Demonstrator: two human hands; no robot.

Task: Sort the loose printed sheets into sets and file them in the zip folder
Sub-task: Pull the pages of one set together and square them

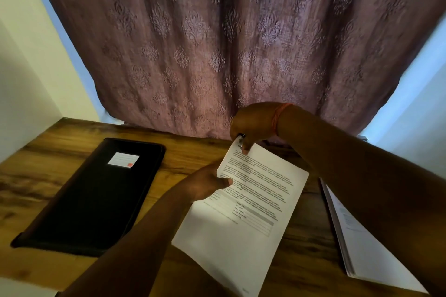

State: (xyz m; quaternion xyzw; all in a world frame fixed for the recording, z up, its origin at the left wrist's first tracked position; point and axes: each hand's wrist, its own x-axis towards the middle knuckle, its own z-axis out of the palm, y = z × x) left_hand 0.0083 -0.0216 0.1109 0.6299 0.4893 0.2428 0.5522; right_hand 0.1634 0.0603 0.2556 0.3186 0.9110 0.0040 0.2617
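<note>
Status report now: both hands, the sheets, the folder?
Left hand grips printed sheets at left edge; right hand pinches top corner. Zip folder closed on table, untouched. Paper stack waiting right.

My left hand [212, 182] grips the white printed sheets [243, 210] at their left edge while my right hand [251, 125] pinches their top corner. The black rectangular zip folder [96, 195] lies closed on the brown wooden table [48, 152], left of the sheets; a white paper stack [362, 248] lies right.

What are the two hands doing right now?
Left hand: holding the printed sheet by its left edge.
Right hand: pinching a small clip at the sheet's top corner.
</note>
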